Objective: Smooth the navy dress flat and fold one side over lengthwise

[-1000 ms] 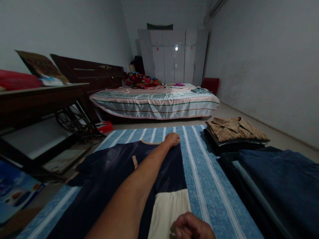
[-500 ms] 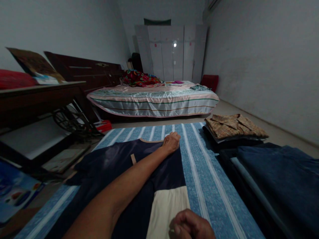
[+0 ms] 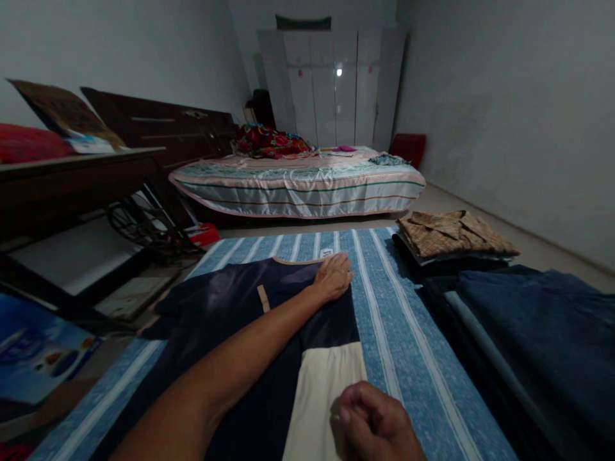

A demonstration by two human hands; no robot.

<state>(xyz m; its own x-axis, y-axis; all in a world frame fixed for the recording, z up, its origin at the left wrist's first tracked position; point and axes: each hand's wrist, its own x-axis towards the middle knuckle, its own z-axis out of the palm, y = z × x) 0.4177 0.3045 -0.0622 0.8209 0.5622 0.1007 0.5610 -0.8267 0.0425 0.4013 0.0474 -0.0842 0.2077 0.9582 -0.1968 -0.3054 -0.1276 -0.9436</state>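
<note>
A navy shirt (image 3: 230, 333) with a cream lower sleeve (image 3: 321, 403) and a tan neckline lies spread out on a blue-and-white striped cloth (image 3: 423, 358). My left arm stretches across it, and my left hand (image 3: 334, 276) rests flat on the shoulder near the collar, fingers extended. Just beyond those fingers a small white printed label (image 3: 327, 252) shows. Close to the outer edge of the cream sleeve, my right hand (image 3: 379, 422) is curled with fingers bent in. Nothing is visible inside it, and its shadow falls on the sleeve.
Folded jeans (image 3: 533, 314) lie at the right, beside a stack topped by a brown patterned garment (image 3: 451, 234). A sewing-machine table (image 3: 81, 166) and a blue box (image 3: 38, 352) are on the left. Ahead stands a bed (image 3: 298, 192), with a wardrobe (image 3: 317, 96) behind.
My left hand has gone from bent fingers to lying flatter on the shoulder, and the white label shows more. My right hand stays curled, slightly farther forward. The view has tilted down a little.
</note>
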